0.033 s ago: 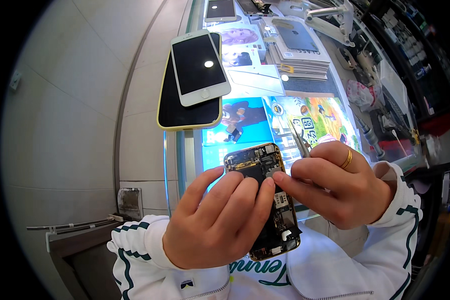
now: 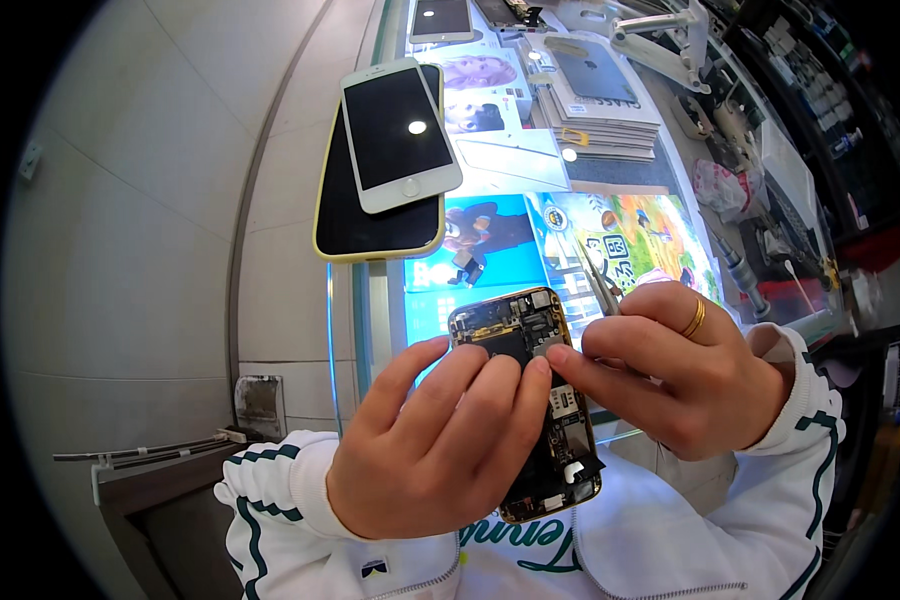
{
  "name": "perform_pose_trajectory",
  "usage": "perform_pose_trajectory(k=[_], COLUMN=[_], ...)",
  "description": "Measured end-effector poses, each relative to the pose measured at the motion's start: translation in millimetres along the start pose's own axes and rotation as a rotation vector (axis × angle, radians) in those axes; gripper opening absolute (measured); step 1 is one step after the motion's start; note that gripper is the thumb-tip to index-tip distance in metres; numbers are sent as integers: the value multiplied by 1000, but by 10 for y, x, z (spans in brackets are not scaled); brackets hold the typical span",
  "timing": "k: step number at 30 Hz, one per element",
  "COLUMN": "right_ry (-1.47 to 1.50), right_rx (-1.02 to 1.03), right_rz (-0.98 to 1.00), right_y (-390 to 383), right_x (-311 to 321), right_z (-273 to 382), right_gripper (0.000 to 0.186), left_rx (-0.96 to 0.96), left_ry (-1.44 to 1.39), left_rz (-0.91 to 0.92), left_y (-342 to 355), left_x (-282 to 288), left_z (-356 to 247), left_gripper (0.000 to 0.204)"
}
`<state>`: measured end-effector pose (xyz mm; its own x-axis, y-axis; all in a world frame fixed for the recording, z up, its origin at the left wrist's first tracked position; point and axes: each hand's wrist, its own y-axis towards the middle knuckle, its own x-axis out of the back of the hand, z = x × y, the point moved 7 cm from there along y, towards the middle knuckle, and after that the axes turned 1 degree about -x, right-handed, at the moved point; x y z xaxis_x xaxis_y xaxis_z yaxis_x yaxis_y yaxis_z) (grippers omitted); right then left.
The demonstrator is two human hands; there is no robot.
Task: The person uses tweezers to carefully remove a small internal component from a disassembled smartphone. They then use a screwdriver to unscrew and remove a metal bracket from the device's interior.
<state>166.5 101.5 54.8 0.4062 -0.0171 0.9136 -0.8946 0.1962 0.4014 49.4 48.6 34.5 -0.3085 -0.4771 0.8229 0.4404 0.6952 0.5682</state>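
An opened smartphone [image 2: 570, 435] with exposed boards and metal parts is held at the lower middle, over the lit counter. My left hand [image 2: 430, 440] is closed on it, fingertips curled over its upper half and left edge. My right hand [image 2: 685, 370] has steel tweezers [image 2: 602, 285] between its fingers, points upward, while a fingertip rests on the phone's upper right part. Beyond them lie a white phone [image 2: 390, 140] atop a dark phone in a yellow case [image 2: 370, 245] and colourful printed boxes [image 2: 650, 230].
Farther back are another white phone [image 2: 440, 20], stacked boxes [image 2: 590, 130] with a grey device on top and a white jointed stand [image 2: 680, 45]. At right lie a crumpled bag [image 2: 720, 190], a swab [image 2: 800, 285] and a cylindrical tool [image 2: 745, 275]. A glass edge borders the counter's left.
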Motion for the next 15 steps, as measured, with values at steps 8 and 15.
perform_pose_trajectory(k=[8,15], right_ry=[90,89], right_rx=[-10,-86], right_rz=[-6,-54], right_y=[65,28], right_x=[-17,29], right_z=[-63,-99], right_gripper=[39,40], left_rx=[-126,-118], left_ry=[-21,-43], left_rz=[-20,-11], left_y=[-39,-18], left_x=[4,-1], left_z=[-46,-33], left_gripper=[23,23])
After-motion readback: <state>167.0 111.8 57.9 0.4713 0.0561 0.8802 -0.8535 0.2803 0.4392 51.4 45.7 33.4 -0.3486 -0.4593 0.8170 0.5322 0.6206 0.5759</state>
